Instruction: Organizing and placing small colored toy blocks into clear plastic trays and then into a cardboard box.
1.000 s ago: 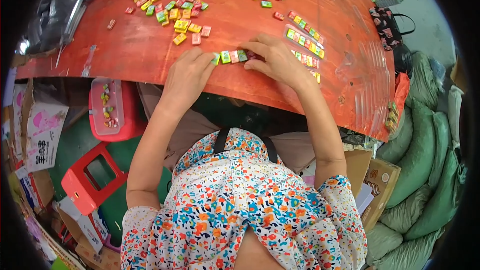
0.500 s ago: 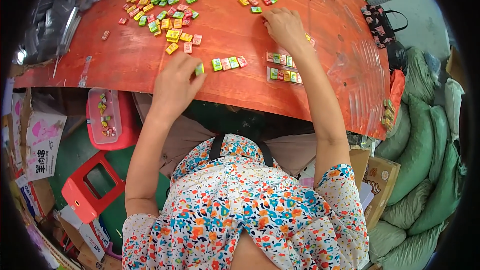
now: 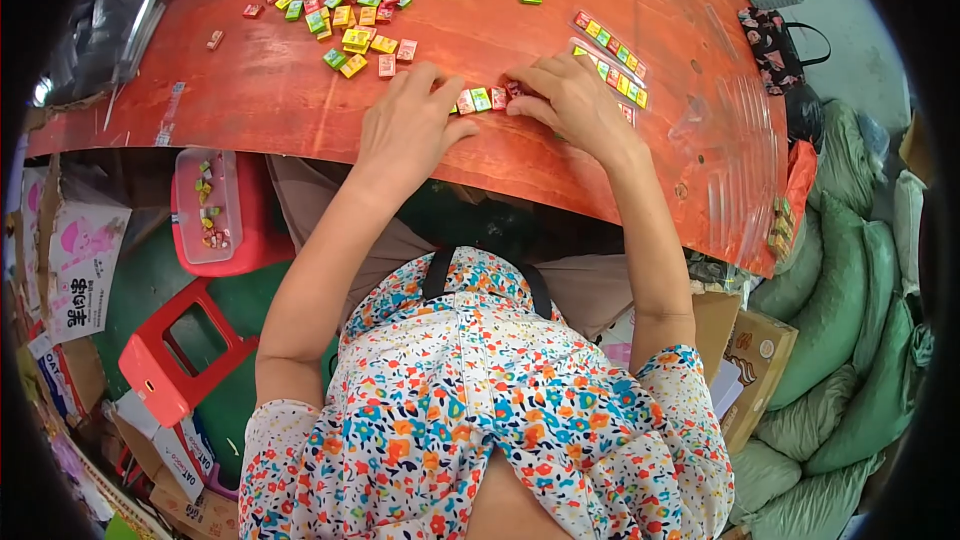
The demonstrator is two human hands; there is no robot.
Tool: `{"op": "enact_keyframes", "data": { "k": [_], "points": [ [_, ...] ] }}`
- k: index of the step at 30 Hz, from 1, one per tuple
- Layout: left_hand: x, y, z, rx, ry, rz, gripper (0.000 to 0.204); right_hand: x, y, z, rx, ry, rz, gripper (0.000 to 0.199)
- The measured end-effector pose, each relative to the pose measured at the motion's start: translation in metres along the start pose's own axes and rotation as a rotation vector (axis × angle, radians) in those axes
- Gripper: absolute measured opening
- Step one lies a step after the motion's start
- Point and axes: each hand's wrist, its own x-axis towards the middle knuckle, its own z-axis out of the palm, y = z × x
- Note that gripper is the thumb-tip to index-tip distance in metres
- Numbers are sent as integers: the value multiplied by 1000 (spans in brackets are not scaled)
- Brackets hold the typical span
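A short row of small coloured boxes point(image 3: 481, 99) lies on the red table point(image 3: 350, 135) between my hands. My left hand point(image 3: 410, 122) curls round the row's left end, its thumb and fingers at a yellow-green box that mostly hides behind them. At the right end, my right hand point(image 3: 578, 105) pinches a small red box point(image 3: 514, 89) against the row; its fingers partly cover it. Beyond my right hand lie narrow clear plastic trays point(image 3: 610, 44) filled with rows of similar boxes. Part of another tray point(image 3: 627, 113) shows beside my right wrist.
A loose heap of small boxes point(image 3: 340, 15) spreads over the table's far left. Clear plastic strips point(image 3: 735, 175) lie at the right. Dark plastic packaging point(image 3: 95, 35) sits at the left edge. Below stand a clear tub point(image 3: 208, 210) and a red stool point(image 3: 185, 355); green sacks point(image 3: 835, 300) are piled right.
My right hand has come back from the far boxes to the row's right end with a red box. My left hand has moved right to the row's left end, bringing its green box.
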Motion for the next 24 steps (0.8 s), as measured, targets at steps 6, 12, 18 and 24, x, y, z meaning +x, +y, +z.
{"op": "enact_keyframes", "data": {
  "k": [6,12,18,24],
  "points": [
    [2,1,4,-24,3,-13,37,0,2,4,50,43,-32,30],
    [1,6,3,9,19,-43,34,3,-4,1,5,-41,-12,30],
    [-6,12,-2,79,146,31,30,11,0,-11,117,39,32,26],
    [-37,-23,-28,-73,156,-153,27,42,-50,19,283,183,-210,27]
  ]
}}
